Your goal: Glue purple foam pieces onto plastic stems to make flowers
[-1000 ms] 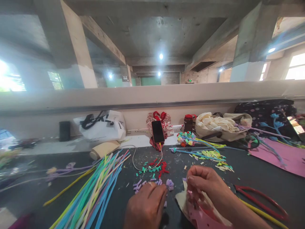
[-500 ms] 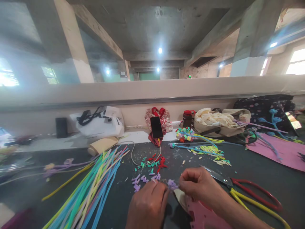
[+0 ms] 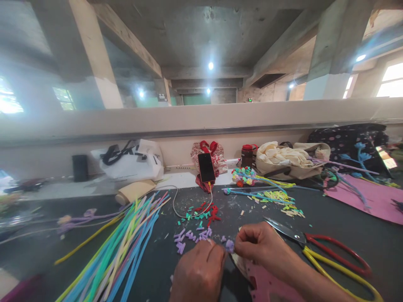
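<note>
My left hand [image 3: 199, 272] and my right hand [image 3: 266, 251] meet low in the middle over the dark table [image 3: 333, 228]. Both are closed in a pinch on a small purple fuzzy piece [image 3: 229, 244] held between them. Short purple cut pieces [image 3: 188, 237] lie just beyond my left hand. A pink sheet [image 3: 267, 285] with a pale layer under it lies beneath my right wrist. Scissors with red and yellow handles [image 3: 327, 251] rest right of my right hand.
A fan of long coloured sticks [image 3: 126, 247] lies at the left. Green and red cut bits [image 3: 204, 214] sit mid-table, below a phone [image 3: 206, 167] on a cable. Bags [image 3: 132, 161], a red-capped jar [image 3: 247, 156] and finished stick flowers [image 3: 252, 180] line the back ledge. A pink mat [image 3: 371, 201] lies right.
My right hand has come off the pink sheet and moved left to meet my left hand at the purple piece. The scissors have come into view. The camera has tilted slightly.
</note>
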Demonstrator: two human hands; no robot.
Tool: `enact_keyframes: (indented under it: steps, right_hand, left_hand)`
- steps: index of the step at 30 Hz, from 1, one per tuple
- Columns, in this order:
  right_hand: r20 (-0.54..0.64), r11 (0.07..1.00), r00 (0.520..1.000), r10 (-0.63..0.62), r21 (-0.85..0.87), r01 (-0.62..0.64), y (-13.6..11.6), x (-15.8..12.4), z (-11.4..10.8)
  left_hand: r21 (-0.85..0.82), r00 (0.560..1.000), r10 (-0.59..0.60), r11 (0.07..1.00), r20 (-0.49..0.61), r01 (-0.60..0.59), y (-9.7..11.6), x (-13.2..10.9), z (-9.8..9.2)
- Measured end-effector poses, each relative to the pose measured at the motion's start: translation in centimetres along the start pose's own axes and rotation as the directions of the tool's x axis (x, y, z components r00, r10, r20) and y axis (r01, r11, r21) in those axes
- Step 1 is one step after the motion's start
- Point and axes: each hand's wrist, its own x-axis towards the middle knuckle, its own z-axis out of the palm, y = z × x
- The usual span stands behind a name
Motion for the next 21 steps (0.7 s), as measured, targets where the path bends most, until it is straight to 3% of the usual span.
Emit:
enact_keyframes:
  steps: [5, 21]
  right_hand:
    - [-0.010, 0.999, 1.000, 0.011, -0.050, -0.011, -0.1, 0.1, 0.0]
    - [-0.078, 0.958, 0.997, -0.031, -0.287, 0.007, -0.3, 0.0, 0.3]
  left_hand:
    - [0.030, 0.989, 0.016, 0.999, -0.149, -0.012, -0.1, -0.4, 1.4]
    - [0.044, 0.981, 0.086, 0.996, -0.176, -0.080, 0.1, -0.2, 1.4]
